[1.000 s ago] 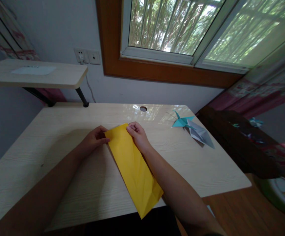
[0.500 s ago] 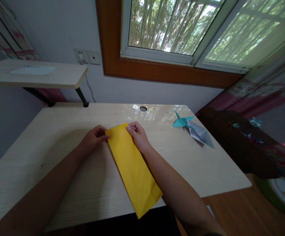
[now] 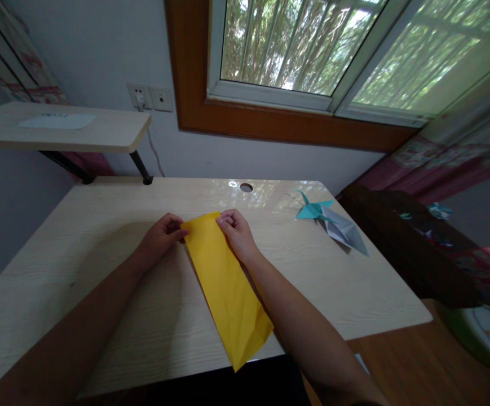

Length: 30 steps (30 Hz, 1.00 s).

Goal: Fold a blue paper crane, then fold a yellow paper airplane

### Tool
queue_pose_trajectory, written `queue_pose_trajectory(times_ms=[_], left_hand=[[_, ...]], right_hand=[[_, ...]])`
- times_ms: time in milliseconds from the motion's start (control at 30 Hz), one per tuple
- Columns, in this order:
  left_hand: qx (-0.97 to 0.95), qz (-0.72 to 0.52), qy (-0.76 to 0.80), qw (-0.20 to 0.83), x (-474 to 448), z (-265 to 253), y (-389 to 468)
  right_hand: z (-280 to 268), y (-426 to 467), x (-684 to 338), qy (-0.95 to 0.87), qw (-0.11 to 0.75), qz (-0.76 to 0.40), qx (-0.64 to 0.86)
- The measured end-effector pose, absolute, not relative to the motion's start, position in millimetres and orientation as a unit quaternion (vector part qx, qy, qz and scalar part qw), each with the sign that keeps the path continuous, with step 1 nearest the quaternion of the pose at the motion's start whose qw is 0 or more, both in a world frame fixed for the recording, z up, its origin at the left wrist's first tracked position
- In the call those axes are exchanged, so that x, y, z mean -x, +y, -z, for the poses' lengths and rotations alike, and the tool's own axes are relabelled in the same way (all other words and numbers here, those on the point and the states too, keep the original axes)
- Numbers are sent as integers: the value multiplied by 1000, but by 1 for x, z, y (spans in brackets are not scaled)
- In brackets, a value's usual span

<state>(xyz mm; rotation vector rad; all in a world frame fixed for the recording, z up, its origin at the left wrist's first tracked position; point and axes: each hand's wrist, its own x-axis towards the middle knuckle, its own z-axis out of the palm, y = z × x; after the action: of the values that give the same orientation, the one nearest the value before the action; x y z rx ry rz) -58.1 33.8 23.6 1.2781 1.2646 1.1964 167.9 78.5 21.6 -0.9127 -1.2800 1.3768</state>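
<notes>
A long piece of folded yellow paper (image 3: 223,276) slants across the front middle of the desk, its pointed near end reaching the desk's front edge. My left hand (image 3: 165,232) pinches the paper's far left corner between thumb and fingers. At the far right corner, my right hand (image 3: 237,230) grips the paper with the thumb on top. Creases run lengthwise down the sheet, and its lower right part is bent. The fingers beneath the paper are partly hidden.
On the right of the pale wooden desk (image 3: 143,338) lie a teal origami crane (image 3: 312,210) and a grey folded paper boat-like shape (image 3: 344,228). A raised shelf (image 3: 113,135) with a paper sheet (image 3: 57,120) stands at the back left. The desk has a cable hole (image 3: 246,187).
The near end of the yellow paper has shifted slightly left and up. Both hands keep their hold, nearly in the same place.
</notes>
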Motion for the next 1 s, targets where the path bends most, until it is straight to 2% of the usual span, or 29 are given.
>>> queue_pose_trajectory(times_ms=[333, 600, 1000], left_hand=[[-503, -509, 504, 485, 59, -22, 33], [-504, -508, 529, 455, 59, -22, 35], [-549, -519, 585, 295, 55, -26, 25]], right_hand=[[-18, 81, -168, -492, 518, -608, 346], [-19, 79, -167, -483, 512, -617, 351], [-19, 77, -163, -497, 505, -606, 362]])
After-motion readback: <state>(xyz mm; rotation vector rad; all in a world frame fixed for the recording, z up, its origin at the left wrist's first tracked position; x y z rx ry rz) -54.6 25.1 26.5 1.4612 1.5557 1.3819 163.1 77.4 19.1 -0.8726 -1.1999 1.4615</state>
